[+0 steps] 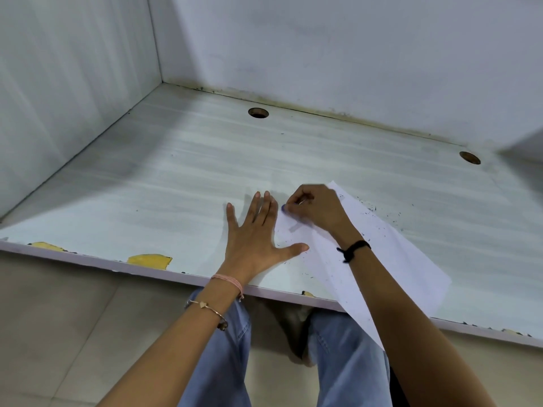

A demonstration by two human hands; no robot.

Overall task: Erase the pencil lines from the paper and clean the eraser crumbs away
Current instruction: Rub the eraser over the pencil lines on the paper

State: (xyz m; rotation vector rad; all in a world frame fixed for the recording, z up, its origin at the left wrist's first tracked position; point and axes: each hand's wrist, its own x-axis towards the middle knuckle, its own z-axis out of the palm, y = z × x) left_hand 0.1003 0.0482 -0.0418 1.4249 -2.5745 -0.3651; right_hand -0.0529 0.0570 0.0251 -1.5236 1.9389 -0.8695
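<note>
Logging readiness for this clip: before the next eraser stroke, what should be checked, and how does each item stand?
1. Left hand flat beside the paper, thumb at its edge: ok.
2. Right hand pinches the blue eraser: ok.
3. Eraser tip on the paper: cannot tell, it sits right at the sheet's edge.
4. Pencil lines gone: cannot tell, the right hand covers that spot.
5. Eraser crumbs cleared: not ok, scattered over paper and desk.
6. Paper fully on the desk: not ok, its near corner overhangs the front edge.
</note>
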